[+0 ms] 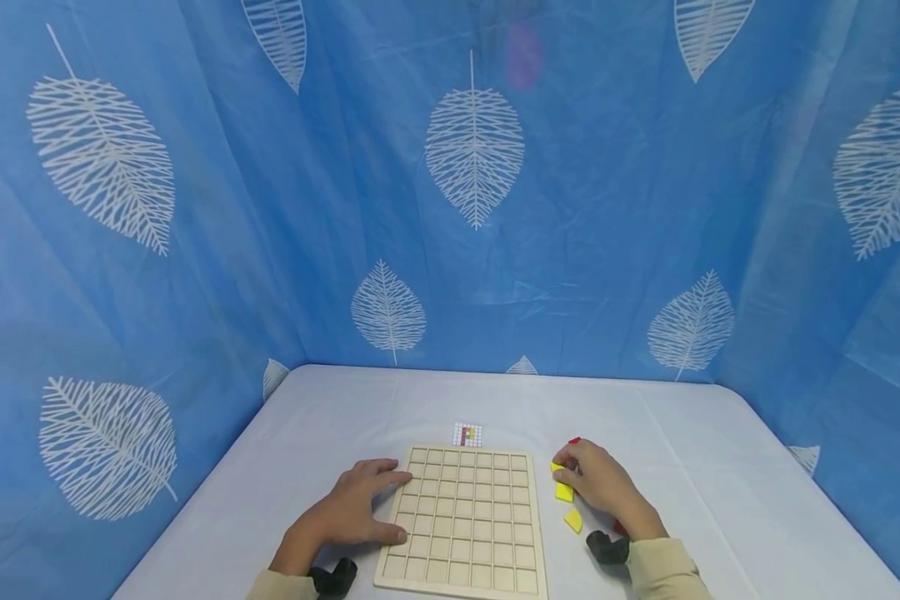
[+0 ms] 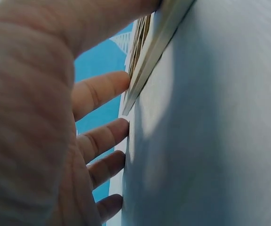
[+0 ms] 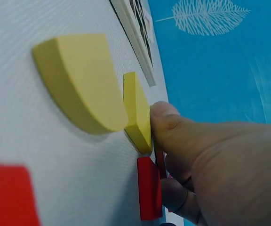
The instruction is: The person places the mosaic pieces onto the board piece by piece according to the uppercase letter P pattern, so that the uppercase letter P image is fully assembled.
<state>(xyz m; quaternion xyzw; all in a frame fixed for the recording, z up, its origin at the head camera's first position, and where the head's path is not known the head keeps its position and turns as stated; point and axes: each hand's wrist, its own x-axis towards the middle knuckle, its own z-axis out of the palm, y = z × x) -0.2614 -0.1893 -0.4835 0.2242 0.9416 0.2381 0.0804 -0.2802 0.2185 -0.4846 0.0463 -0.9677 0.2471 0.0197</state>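
My left hand (image 1: 356, 504) rests at the left edge of a wooden grid board (image 1: 465, 521), fingers spread. Its thumb and index fingertip touch the board's edge, also seen in the left wrist view. Right of the board, my right hand (image 1: 603, 479) pinches a yellow block (image 1: 557, 468) between thumb and fingers; most of it is hidden. Just below lies a yellow square block (image 1: 564, 492), close to the thumb. Nearer the wrist is a yellow quarter-round block (image 3: 86, 84). A red block (image 3: 148, 188) stands close by the curled fingers in the right wrist view.
A small printed grid card (image 1: 467, 434) with coloured squares lies behind the board. Another red block (image 3: 8, 195) sits near the right wrist, partly hidden from the head view. A white cloth (image 1: 330, 417) covers the table, and a blue leaf-patterned curtain (image 1: 570, 208) surrounds it.
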